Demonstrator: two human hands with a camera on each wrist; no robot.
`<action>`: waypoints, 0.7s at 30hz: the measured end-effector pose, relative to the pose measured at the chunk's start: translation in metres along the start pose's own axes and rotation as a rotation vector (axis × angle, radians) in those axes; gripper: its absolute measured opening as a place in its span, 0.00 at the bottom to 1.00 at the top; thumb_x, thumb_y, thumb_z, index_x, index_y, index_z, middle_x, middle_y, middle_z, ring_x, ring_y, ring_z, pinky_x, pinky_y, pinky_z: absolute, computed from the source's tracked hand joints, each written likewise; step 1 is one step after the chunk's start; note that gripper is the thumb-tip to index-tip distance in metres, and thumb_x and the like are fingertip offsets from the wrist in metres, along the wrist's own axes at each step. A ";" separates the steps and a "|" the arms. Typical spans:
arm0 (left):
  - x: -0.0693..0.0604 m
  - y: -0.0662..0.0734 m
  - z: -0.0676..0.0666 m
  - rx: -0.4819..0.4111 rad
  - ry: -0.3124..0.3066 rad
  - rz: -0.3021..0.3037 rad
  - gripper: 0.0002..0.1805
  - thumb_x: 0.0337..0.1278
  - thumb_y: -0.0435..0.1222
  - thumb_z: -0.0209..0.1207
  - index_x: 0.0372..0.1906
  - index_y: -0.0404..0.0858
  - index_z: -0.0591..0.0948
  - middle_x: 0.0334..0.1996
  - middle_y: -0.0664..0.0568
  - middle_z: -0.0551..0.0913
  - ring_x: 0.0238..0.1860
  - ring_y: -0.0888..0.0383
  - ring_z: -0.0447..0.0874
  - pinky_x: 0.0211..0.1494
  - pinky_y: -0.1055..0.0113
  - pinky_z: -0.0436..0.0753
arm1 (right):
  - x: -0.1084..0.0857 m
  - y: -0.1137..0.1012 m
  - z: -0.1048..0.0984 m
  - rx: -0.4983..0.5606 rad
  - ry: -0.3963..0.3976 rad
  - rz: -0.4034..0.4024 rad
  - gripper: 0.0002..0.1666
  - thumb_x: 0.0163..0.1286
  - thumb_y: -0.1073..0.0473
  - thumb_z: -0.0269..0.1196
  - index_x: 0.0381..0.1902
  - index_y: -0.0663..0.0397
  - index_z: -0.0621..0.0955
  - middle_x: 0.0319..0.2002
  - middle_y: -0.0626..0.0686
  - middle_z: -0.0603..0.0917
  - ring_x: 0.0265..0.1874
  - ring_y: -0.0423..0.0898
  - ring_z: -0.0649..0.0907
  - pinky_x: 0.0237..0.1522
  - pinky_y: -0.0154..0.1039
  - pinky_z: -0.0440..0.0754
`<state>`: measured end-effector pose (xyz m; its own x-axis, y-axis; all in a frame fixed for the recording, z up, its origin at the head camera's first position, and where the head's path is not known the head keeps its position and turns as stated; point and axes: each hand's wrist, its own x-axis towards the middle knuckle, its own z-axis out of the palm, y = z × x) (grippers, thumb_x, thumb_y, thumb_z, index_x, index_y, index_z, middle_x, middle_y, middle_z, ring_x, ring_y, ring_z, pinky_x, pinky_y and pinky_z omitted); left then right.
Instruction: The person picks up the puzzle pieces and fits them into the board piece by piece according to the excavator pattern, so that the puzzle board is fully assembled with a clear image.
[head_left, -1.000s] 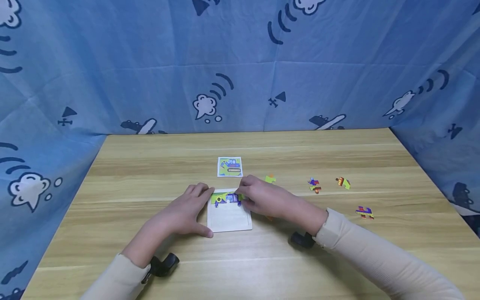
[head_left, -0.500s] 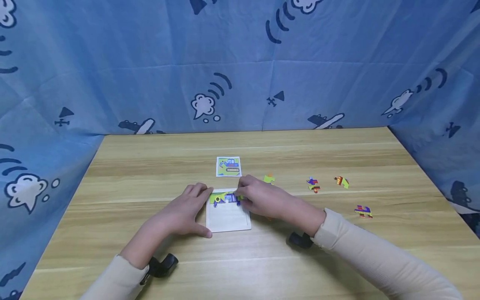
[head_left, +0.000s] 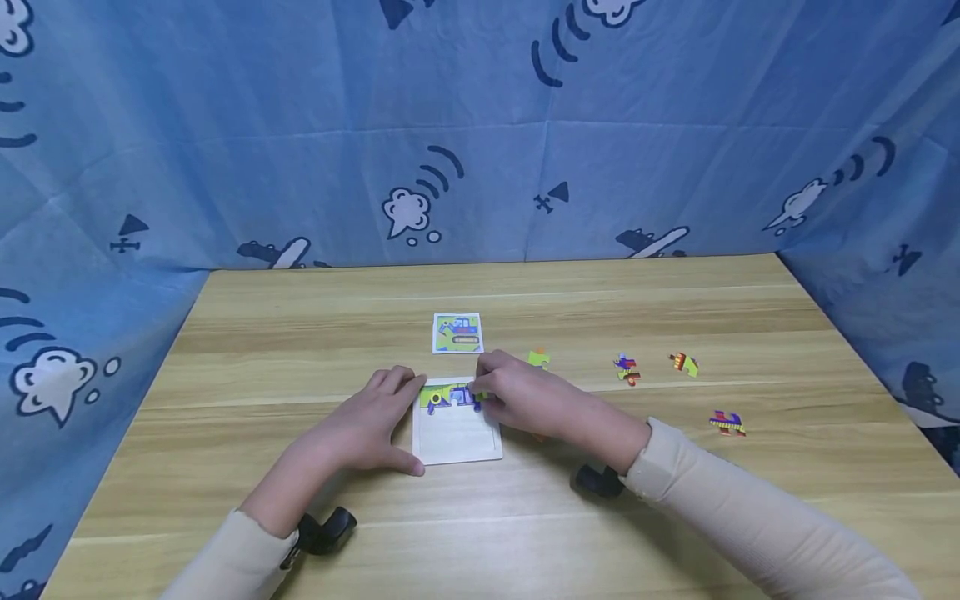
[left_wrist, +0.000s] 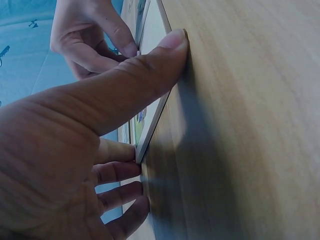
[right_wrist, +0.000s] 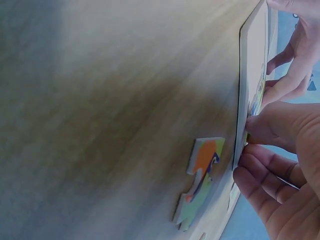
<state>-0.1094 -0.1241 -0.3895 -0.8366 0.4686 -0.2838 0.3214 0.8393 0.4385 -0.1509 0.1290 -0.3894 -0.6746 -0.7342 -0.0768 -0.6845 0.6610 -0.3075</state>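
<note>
Poses unchanged — left grip (head_left: 366,427), relaxed, touches board (head_left: 456,437); right grip (head_left: 523,397) pinches puzzle piece (head_left: 478,405).

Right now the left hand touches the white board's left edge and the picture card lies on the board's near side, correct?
Not quite: the picture card lies beyond the white board's far edge, as the head view shows. The left hand does touch its left edge.
</note>
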 end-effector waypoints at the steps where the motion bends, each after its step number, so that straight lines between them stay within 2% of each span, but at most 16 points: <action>1: 0.000 0.000 0.000 -0.001 0.000 0.002 0.64 0.43 0.55 0.81 0.82 0.35 0.60 0.77 0.42 0.64 0.77 0.43 0.62 0.79 0.45 0.72 | 0.000 0.000 0.000 -0.003 -0.001 -0.005 0.19 0.68 0.67 0.69 0.57 0.56 0.89 0.50 0.53 0.83 0.45 0.44 0.78 0.47 0.35 0.84; 7: 0.000 0.000 0.000 -0.002 -0.002 0.006 0.64 0.43 0.55 0.81 0.82 0.35 0.61 0.77 0.42 0.64 0.77 0.43 0.62 0.79 0.45 0.72 | 0.000 0.000 -0.002 -0.004 0.008 -0.040 0.18 0.67 0.69 0.68 0.54 0.57 0.90 0.47 0.54 0.83 0.44 0.44 0.77 0.44 0.34 0.82; 11: 0.000 0.001 0.000 -0.002 -0.002 -0.001 0.64 0.43 0.55 0.81 0.82 0.35 0.61 0.77 0.42 0.64 0.77 0.44 0.62 0.79 0.45 0.72 | -0.001 0.000 -0.002 -0.002 0.006 -0.029 0.18 0.67 0.69 0.69 0.55 0.56 0.89 0.47 0.54 0.84 0.44 0.44 0.77 0.45 0.35 0.82; 16: -0.001 0.001 0.000 -0.003 -0.003 0.003 0.63 0.43 0.55 0.81 0.82 0.35 0.61 0.77 0.42 0.64 0.77 0.43 0.62 0.79 0.44 0.72 | -0.003 0.000 -0.003 -0.004 -0.025 -0.009 0.20 0.70 0.66 0.68 0.59 0.56 0.88 0.51 0.54 0.83 0.47 0.45 0.78 0.48 0.37 0.84; 21: 0.000 0.001 0.001 -0.002 -0.003 -0.006 0.64 0.43 0.55 0.81 0.82 0.36 0.61 0.77 0.42 0.64 0.77 0.44 0.62 0.79 0.45 0.72 | -0.008 0.006 -0.002 0.072 -0.058 0.000 0.22 0.75 0.63 0.65 0.65 0.55 0.84 0.57 0.54 0.81 0.54 0.46 0.78 0.55 0.41 0.84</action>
<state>-0.1085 -0.1234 -0.3896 -0.8374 0.4640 -0.2888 0.3153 0.8417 0.4382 -0.1498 0.1394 -0.3887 -0.6563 -0.7431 -0.1308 -0.6613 0.6500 -0.3745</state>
